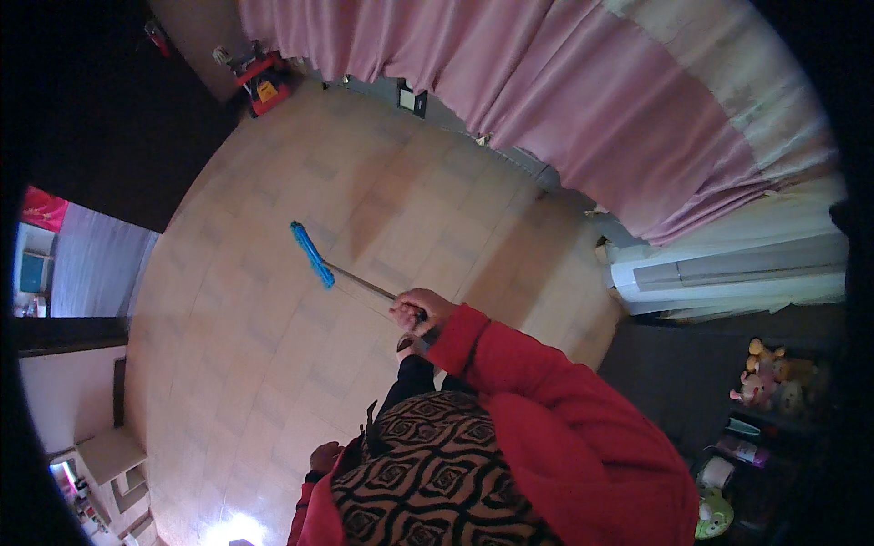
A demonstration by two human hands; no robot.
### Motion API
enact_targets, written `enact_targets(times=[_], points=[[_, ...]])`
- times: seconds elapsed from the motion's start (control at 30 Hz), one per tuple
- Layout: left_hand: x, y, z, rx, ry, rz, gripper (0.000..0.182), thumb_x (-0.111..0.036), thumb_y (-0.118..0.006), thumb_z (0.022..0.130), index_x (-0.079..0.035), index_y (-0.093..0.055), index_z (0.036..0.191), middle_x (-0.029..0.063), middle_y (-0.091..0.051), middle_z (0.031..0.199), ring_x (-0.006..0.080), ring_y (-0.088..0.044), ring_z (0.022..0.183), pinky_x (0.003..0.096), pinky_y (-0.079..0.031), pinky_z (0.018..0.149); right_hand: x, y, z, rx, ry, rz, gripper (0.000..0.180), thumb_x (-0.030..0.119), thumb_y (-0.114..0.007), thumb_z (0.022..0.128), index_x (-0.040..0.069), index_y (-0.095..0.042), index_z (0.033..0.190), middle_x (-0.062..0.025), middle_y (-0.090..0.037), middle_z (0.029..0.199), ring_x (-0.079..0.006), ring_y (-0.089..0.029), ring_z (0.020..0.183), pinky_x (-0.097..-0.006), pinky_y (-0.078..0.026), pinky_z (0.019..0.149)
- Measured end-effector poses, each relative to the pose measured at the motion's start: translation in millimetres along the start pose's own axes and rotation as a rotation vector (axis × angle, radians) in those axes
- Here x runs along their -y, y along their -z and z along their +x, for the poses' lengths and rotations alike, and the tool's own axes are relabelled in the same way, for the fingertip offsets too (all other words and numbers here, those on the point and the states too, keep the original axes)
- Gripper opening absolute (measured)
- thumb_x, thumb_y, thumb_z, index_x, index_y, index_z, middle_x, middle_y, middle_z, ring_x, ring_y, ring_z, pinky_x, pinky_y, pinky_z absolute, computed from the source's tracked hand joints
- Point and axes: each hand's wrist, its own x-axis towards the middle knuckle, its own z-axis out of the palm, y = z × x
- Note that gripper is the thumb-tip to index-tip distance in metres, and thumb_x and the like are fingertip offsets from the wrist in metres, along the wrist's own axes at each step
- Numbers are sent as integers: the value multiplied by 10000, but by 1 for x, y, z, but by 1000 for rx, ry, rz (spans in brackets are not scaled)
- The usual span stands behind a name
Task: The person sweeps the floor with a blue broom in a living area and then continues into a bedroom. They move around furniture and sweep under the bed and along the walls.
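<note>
My right hand point(422, 310), in a red sleeve, is closed around the thin handle of a flat mop point(313, 254). The mop's blue fluffy head lies on the pale tiled floor point(239, 341), ahead of me and to the left in the head view. My left hand point(326, 456) hangs low beside my body at the bottom; its fingers look curled, and whether it holds anything cannot be told. A foot shows just below my right hand. The patterned front of my garment fills the bottom middle.
Pink curtains point(444, 61) hang along the far edge. A red-and-black object point(266, 85) stands in the far left corner. At right are a white appliance-like object point(683, 276) and a dark shelf with plush toys point(765, 379). A light wooden cabinet point(113, 454) stands lower left.
</note>
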Motion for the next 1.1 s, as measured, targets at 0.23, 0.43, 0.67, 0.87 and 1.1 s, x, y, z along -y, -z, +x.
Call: enact_targets(times=[0.23,0.43,0.67,0.87,1.1], points=[[-48,34,33,-4,-75,-167,152,-224,-508,688,-96,-472,617,54,-499,650,247,-511,665,370,-403,550,0,27,-144,-599,-149,-145,133,77,-501,715,47,-430,606,-9,-349,476,-123,-375,386,-241,-311,362],[-118,43,64,71,-271,362,98,-165,-566,621,-102,-497,652,34,-498,697,220,-508,659,348,-409,539,18,95,-272,-854,-86,-186,212,68,-474,698,84,-417,494,-30,-431,502,-145,-403,384,-267,-323,377],[-183,24,103,117,-210,-265,187,-124,-533,676,-42,-522,844,45,-532,773,167,-544,722,284,-453,615,32,247,-379,-917,-242,-523,258,185,-418,701,57,-482,486,-68,-522,553,-162,-502,506,-278,-401,480],[-265,19,83,82,-44,17,200,-194,-488,733,-37,-521,853,80,-548,830,194,-551,758,294,-460,656,39,287,-340,-495,-172,-841,174,201,-482,611,63,-494,506,-82,-509,522,-206,-500,488,-311,-396,448],[-314,21,69,40,106,61,269,-328,-471,725,-67,-534,713,111,-536,789,263,-530,721,352,-406,553,51,220,-272,181,-28,-1176,155,133,-554,554,67,-417,528,-81,-444,489,-238,-443,425,-333,-353,403]])
